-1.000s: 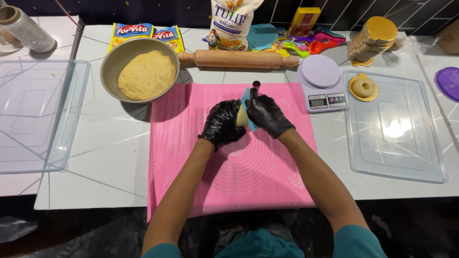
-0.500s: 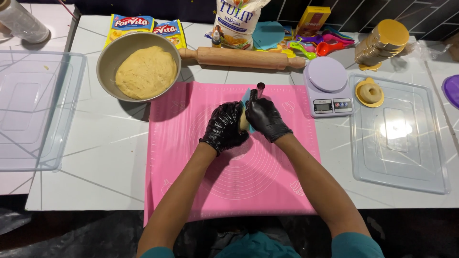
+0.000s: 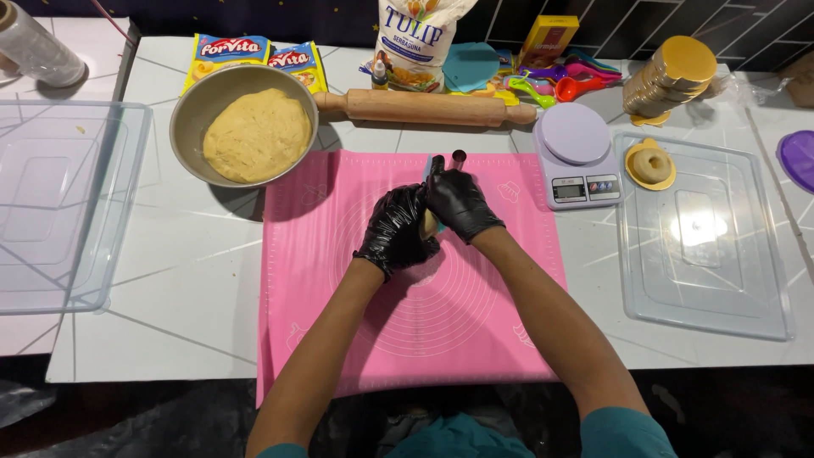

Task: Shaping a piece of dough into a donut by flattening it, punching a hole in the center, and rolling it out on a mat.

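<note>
Both of my hands wear black gloves and meet over the pink silicone mat (image 3: pixel 475 322). My left hand (image 3: pixel 394 231) and my right hand (image 3: pixel 460 202) are cupped together around a small piece of pale dough (image 3: pixel 429 224), of which only a sliver shows between the palms. A small dark round cutter (image 3: pixel 459 157) stands on the mat just beyond my right fingers, next to a teal scraper edge (image 3: pixel 429 166). A metal bowl (image 3: pixel 188 115) holding a big lump of dough (image 3: pixel 257 135) sits at the mat's far left corner.
A wooden rolling pin (image 3: pixel 424 107) lies behind the mat. A lilac kitchen scale (image 3: pixel 577 153) stands to the right, beside a clear tray (image 3: pixel 704 237) carrying one ring-shaped dough piece (image 3: pixel 651 164). Another clear tray (image 3: pixel 59 203) lies far left. Flour bag, packets, measuring spoons and gold lids line the back.
My hands stay pressed together on the dough with slight shifts of the fingers. The view has drifted a little; nothing else on the table moved.
</note>
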